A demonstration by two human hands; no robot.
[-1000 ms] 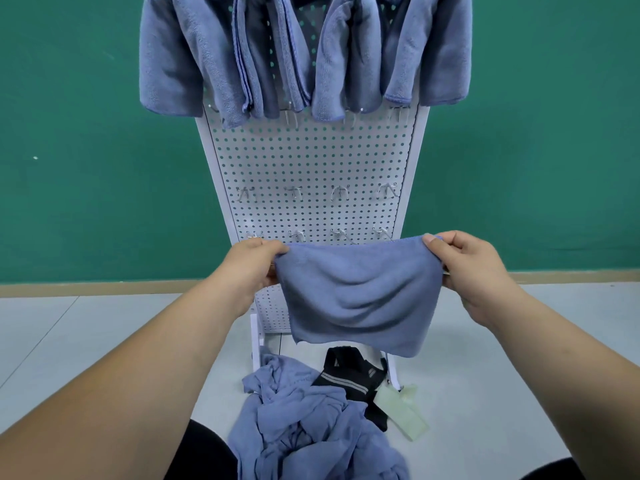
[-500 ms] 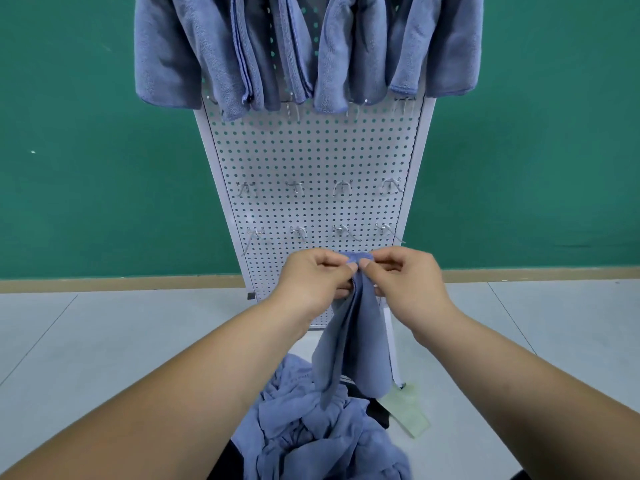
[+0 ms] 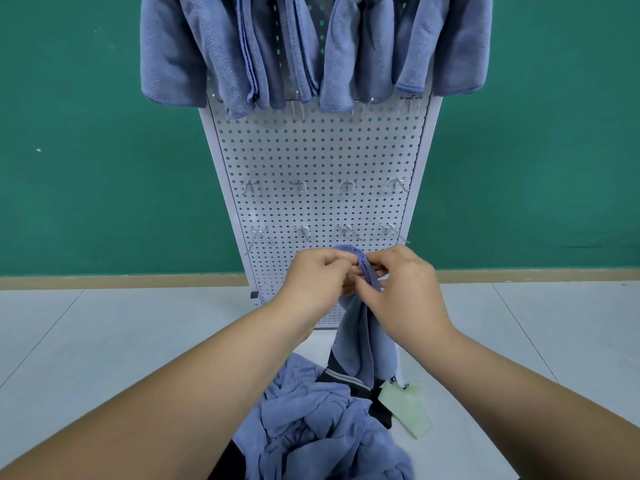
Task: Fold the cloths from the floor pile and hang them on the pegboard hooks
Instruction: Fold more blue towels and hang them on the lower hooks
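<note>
Above the hands, the white pegboard (image 3: pixel 318 161) carries blue cloths (image 3: pixel 311 50) draped along its top row; two rows of bare metal hooks (image 3: pixel 299 187) sit lower, just above the knuckles. The left hand (image 3: pixel 320 275) and right hand (image 3: pixel 398 289), fingers curled and touching, both pinch the top edge of one folded blue cloth (image 3: pixel 360 334), which hangs down between the forearms. Below them, the floor pile (image 3: pixel 322 420) holds crumpled blue and dark fabric beside a pale green piece (image 3: pixel 407 407).
</note>
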